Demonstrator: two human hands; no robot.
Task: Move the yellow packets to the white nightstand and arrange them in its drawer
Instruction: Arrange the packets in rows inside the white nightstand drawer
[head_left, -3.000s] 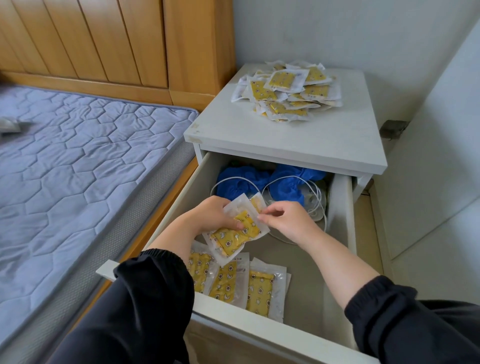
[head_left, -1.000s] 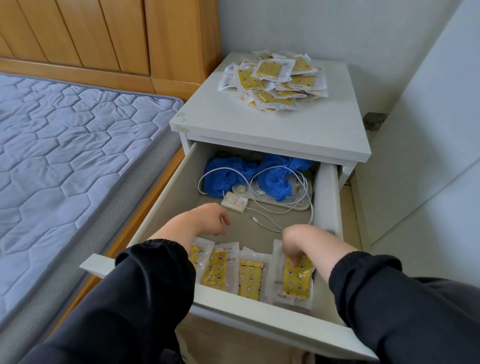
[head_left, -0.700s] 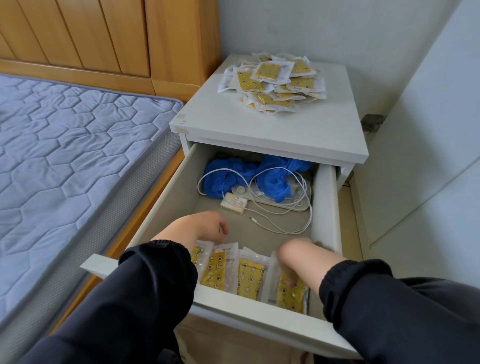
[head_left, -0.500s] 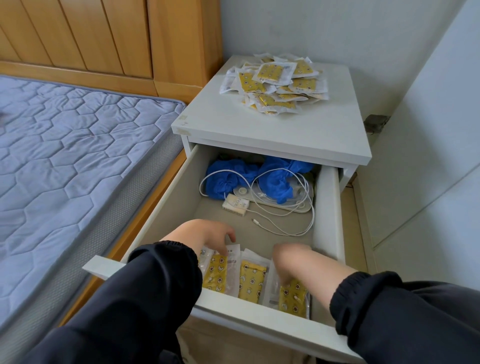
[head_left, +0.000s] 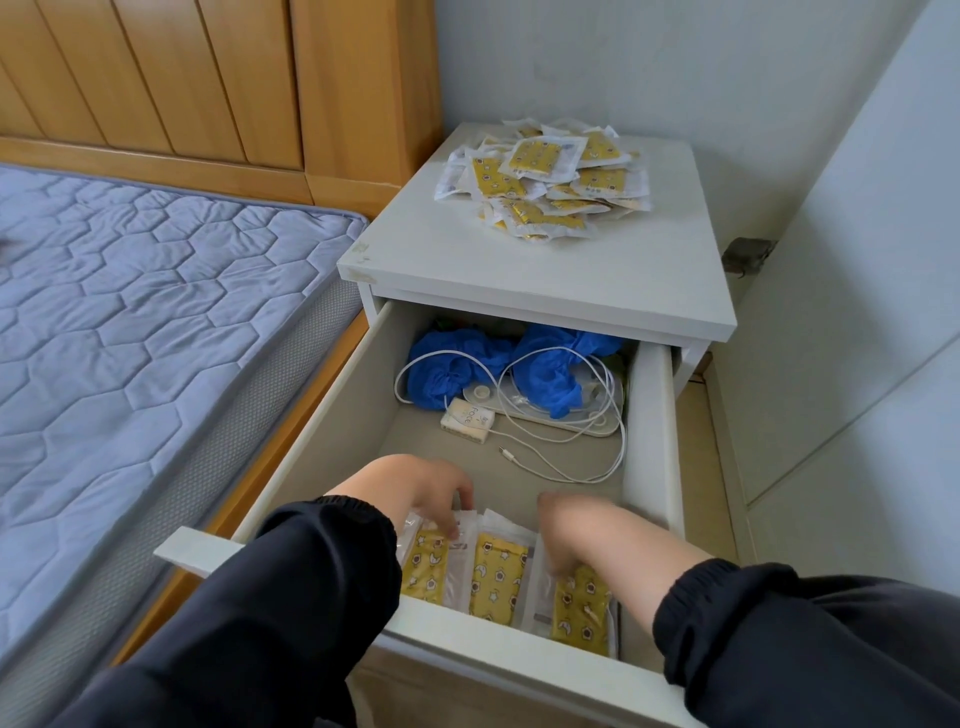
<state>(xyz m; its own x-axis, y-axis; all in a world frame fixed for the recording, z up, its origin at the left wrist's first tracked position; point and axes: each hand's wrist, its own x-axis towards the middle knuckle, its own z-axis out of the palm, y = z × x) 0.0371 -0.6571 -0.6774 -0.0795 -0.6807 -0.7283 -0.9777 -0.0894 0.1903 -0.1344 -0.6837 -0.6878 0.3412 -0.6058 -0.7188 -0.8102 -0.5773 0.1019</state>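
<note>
A loose pile of yellow packets (head_left: 545, 176) lies at the back of the white nightstand (head_left: 519, 270) top. Its drawer (head_left: 650, 441) stands pulled out. A row of yellow packets in clear wrap lies along the drawer's front: two on the left (head_left: 426, 566) and middle (head_left: 496, 577), one on the right (head_left: 582, 608). My left hand (head_left: 415, 488) touches the top ends of the left packets with its fingertips. My right hand (head_left: 571, 530) has its fingers curled down onto the top end of the right packet, holding it. My sleeve hides part of the row.
At the drawer's back lie blue cloths (head_left: 452, 364), a white cable (head_left: 571, 462), a small white box (head_left: 467, 418) and a flat white device. A bed with a quilted mattress (head_left: 130, 312) and wooden headboard (head_left: 208, 78) is on the left. A white panel (head_left: 857, 312) stands close on the right.
My right hand brought one packet down and slid it into the row at the drawer's front right. My left hand dropped from mid-drawer onto the left packets.
</note>
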